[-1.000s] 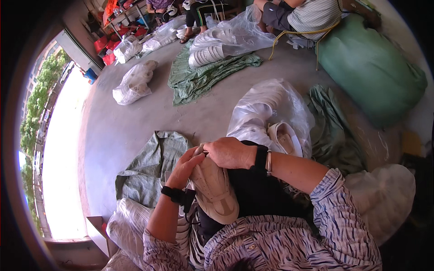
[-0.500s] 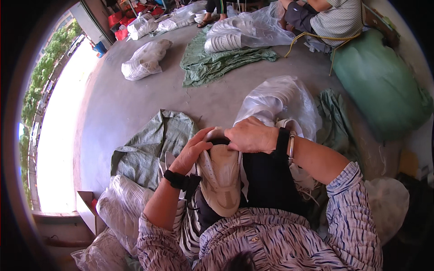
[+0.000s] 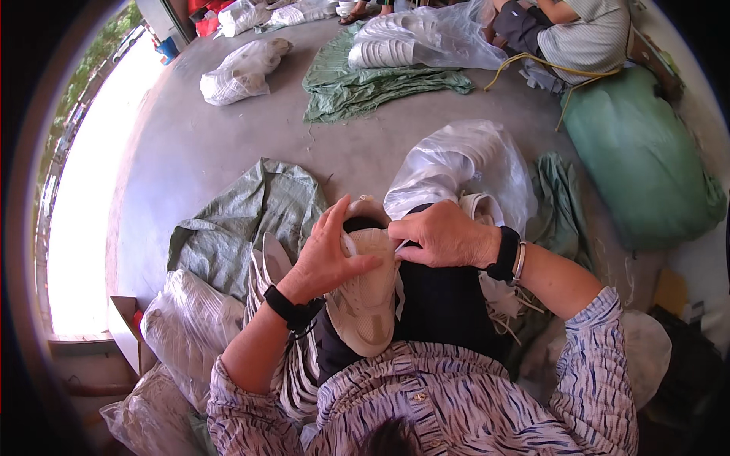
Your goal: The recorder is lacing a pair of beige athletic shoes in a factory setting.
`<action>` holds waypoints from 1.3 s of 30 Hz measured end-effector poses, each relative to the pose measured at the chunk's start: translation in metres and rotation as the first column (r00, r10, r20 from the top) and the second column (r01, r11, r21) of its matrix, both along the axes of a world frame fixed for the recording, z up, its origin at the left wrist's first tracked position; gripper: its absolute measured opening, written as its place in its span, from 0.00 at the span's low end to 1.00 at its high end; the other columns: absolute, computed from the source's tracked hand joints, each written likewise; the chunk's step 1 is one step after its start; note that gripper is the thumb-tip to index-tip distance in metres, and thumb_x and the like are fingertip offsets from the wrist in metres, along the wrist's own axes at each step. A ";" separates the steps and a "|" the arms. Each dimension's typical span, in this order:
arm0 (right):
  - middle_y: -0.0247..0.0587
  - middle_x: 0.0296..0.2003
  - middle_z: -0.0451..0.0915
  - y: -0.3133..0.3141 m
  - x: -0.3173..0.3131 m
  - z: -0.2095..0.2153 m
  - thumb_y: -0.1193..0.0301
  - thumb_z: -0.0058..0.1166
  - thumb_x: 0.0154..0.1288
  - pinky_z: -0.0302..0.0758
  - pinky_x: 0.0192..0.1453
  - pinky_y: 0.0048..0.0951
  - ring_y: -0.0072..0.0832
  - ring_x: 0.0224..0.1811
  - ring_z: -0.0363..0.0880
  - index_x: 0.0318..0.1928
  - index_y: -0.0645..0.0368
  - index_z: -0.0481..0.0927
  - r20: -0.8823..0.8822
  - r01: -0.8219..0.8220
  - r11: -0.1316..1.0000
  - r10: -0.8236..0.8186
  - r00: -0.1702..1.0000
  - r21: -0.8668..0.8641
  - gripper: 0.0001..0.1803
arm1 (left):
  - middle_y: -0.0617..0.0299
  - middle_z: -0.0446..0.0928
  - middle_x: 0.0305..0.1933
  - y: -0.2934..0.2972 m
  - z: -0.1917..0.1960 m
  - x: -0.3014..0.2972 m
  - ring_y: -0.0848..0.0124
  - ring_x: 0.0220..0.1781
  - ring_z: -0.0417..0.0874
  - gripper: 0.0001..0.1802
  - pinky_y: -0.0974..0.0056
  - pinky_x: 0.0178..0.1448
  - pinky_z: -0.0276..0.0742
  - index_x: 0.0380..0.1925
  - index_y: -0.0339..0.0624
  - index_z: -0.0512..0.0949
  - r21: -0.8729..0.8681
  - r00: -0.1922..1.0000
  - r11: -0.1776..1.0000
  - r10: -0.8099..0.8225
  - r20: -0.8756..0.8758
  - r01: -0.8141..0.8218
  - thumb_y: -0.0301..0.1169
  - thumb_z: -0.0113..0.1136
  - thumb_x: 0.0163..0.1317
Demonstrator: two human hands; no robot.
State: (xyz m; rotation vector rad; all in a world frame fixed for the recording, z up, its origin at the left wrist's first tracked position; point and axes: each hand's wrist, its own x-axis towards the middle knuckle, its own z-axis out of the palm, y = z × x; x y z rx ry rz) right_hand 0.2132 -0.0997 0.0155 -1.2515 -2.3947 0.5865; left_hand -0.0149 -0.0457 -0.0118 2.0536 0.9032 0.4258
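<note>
Beige shoe [image 3: 370, 292] resting on the lap, on dark trousers [image 3: 441, 304], toe toward the body and opening facing away toward the floor. Left hand [image 3: 328, 254] lying along the shoe's left side, fingers spread and stretched up past the collar, thumb laid across the tongue area. Right hand [image 3: 441, 237] closed loosely over the top right edge of the shoe, fingertips pinching something thin and white there, probably a lace end, too small to tell for sure. Black band on each wrist, plus a thin bracelet on the right. Just beyond the shoe, a clear plastic bag [image 3: 471, 163] with more pale shoes inside, touching the knees. Green sack [image 3: 251, 220] crumpled flat on the concrete floor [image 3: 205, 144] to the left, stack of white soles [image 3: 266, 266] poking out beside the left forearm. More plastic bags [image 3: 182, 327] low on the left. Big stuffed green bag [image 3: 646, 159] over on the right, well apart. Far end: another green sheet [image 3: 365, 83] with a bagged row of white soles on it, and another person [image 3: 570, 30] sitting near the top right.
</note>
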 end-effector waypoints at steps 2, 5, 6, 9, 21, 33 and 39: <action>0.39 0.24 0.77 0.000 -0.007 -0.005 0.67 0.60 0.50 0.73 0.30 0.36 0.39 0.27 0.78 0.32 0.55 0.74 0.079 -0.053 0.995 0.047 0.996 0.079 0.10 | 0.40 0.61 0.62 -0.005 0.001 0.009 0.48 0.66 0.61 0.53 0.53 0.68 0.58 0.64 0.29 0.52 0.087 0.992 0.995 0.064 -0.105 -0.055 0.47 0.68 0.43; 0.46 0.23 0.79 0.000 -0.029 -0.001 0.70 0.57 0.48 0.76 0.31 0.37 0.42 0.28 0.81 0.28 0.59 0.77 0.302 0.010 1.000 -0.018 0.953 0.027 0.07 | 0.40 0.62 0.62 -0.009 0.003 0.023 0.49 0.66 0.62 0.51 0.53 0.68 0.57 0.63 0.30 0.54 0.148 0.975 0.982 0.145 -0.166 -0.121 0.44 0.67 0.41; 0.49 0.24 0.80 0.000 -0.036 0.002 0.71 0.57 0.47 0.78 0.32 0.37 0.43 0.29 0.82 0.26 0.61 0.80 0.410 0.056 0.998 -0.053 0.910 0.006 0.06 | 0.41 0.62 0.62 -0.011 0.003 0.024 0.49 0.65 0.62 0.51 0.54 0.69 0.56 0.63 0.31 0.55 0.196 0.964 0.971 0.176 -0.202 -0.136 0.44 0.67 0.41; 0.51 0.25 0.80 0.004 -0.031 0.001 0.74 0.55 0.45 0.78 0.34 0.38 0.45 0.32 0.82 0.25 0.63 0.82 0.376 0.095 0.993 -0.064 0.924 -0.065 0.06 | 0.40 0.57 0.65 -0.024 0.009 0.023 0.46 0.68 0.57 0.53 0.52 0.70 0.54 0.65 0.34 0.52 0.235 0.965 0.968 0.140 -0.222 -0.087 0.42 0.69 0.40; 0.40 0.10 0.72 0.052 -0.024 0.002 0.70 0.45 0.49 0.65 0.18 0.34 0.31 0.12 0.71 0.19 0.63 0.78 0.267 0.187 0.763 -0.019 0.963 -0.619 0.11 | 0.38 0.47 0.70 -0.060 0.003 0.018 0.45 0.72 0.49 0.55 0.50 0.72 0.49 0.68 0.37 0.45 0.312 0.975 0.948 0.121 -0.186 -0.058 0.33 0.68 0.43; 0.32 0.20 0.75 0.070 -0.035 -0.046 0.68 0.45 0.63 0.69 0.20 0.24 0.19 0.18 0.71 0.27 0.61 0.79 0.055 0.188 0.853 -0.184 0.981 -0.487 0.13 | 0.38 0.48 0.69 -0.069 -0.002 0.013 0.45 0.71 0.51 0.53 0.52 0.71 0.51 0.67 0.33 0.45 0.355 0.966 0.930 0.170 -0.196 -0.092 0.32 0.67 0.46; 0.41 0.26 0.79 -0.022 -0.010 -0.004 0.70 0.47 0.65 0.72 0.39 0.25 0.21 0.30 0.75 0.41 0.67 0.79 -0.242 0.320 0.871 -0.424 0.873 -0.372 0.13 | 0.41 0.46 0.71 -0.061 -0.014 -0.021 0.49 0.73 0.47 0.46 0.54 0.73 0.47 0.68 0.38 0.48 0.214 0.998 0.976 -0.041 0.046 0.030 0.31 0.63 0.52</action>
